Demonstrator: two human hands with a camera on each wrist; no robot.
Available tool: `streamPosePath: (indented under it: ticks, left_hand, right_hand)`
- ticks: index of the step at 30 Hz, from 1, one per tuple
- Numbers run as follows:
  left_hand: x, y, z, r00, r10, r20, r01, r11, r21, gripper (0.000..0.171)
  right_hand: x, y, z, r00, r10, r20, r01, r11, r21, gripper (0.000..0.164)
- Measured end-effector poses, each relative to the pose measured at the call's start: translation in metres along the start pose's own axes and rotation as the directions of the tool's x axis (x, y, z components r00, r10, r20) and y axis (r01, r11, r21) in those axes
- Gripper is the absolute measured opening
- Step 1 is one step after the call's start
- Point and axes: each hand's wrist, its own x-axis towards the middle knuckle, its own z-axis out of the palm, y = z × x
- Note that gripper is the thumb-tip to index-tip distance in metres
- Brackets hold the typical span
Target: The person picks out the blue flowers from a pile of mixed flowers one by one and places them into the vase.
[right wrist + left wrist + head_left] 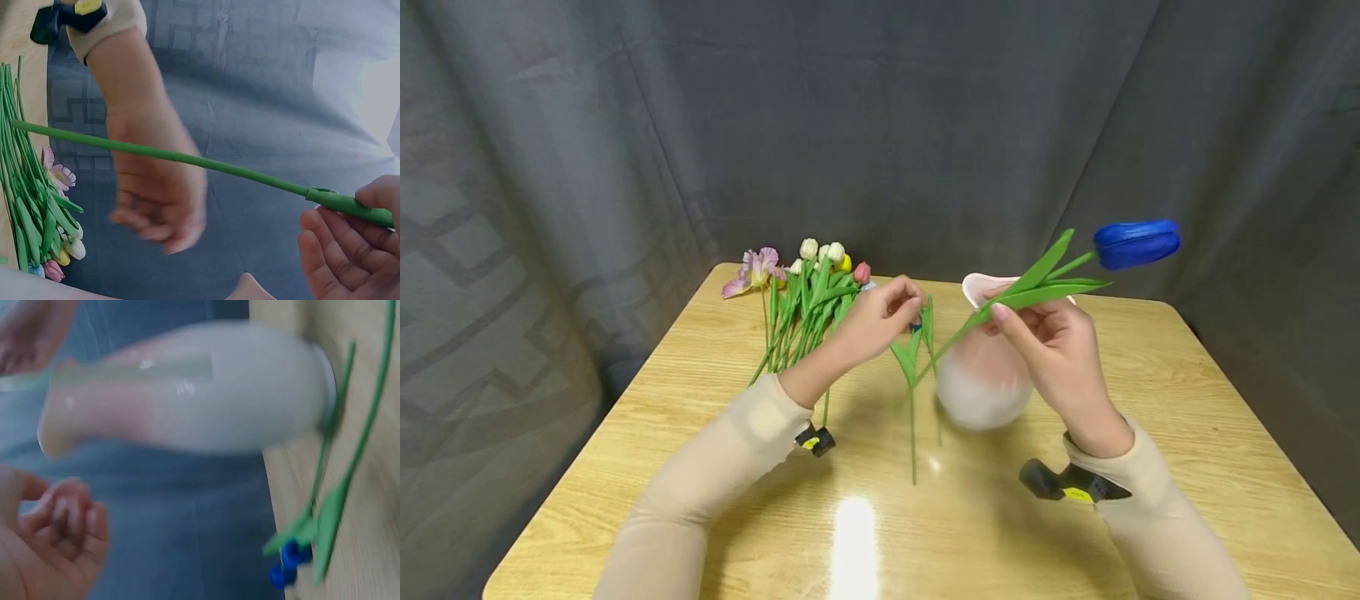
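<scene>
My right hand point(1067, 358) pinches a blue tulip point(1137, 244) by its green stem, between thumb and fingers. The blossom points up to the right, and the bare stem end slants down to the left, in front of a vase point(985, 387). This vase is white below and pink above, with a wavy rim, and stands upright on the table. Left of it, my left hand point(880, 321) hangs in the air with loosely bent fingers and nothing in them. Below that hand lie two more tulips with green stems point(913, 433); their blue blossoms point(294, 555) show in the left wrist view.
A bunch of artificial tulips point(812, 308), white, yellow and pink, lies at the back left of the wooden table point(970, 533). Next to it is a pinkish-purple flower point(756, 271). A grey curtain point(880, 142) hangs behind the table.
</scene>
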Motion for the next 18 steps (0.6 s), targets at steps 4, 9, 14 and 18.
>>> streamPosePath:
  ticks: [4,9,14,18]
  left_hand:
    - [0.009,-0.021,-0.009,0.969,-0.192,0.154,0.132,0.933,0.334,0.02]
    - [0.009,-0.047,-0.008,0.811,-0.445,0.379,0.111,0.753,0.648,0.032]
    - [0.004,-0.061,-0.004,0.688,-0.548,0.476,0.064,0.699,0.713,0.038]
    - [0.002,-0.06,-0.004,0.676,-0.563,0.475,0.07,0.691,0.719,0.041]
  right_hand:
    - [-0.001,-0.001,0.0,1.0,0.008,0.012,-0.008,1.0,-0.024,0.015]
    - [-0.002,-0.001,0.001,1.0,0.024,0.018,-0.023,1.0,-0.006,0.015]
    - [-0.003,-0.003,0.0,0.999,-0.009,0.04,0.008,1.0,0.023,0.015]
    - [-0.002,-0.01,-0.004,0.999,-0.047,0.023,0.045,0.997,0.059,0.016]
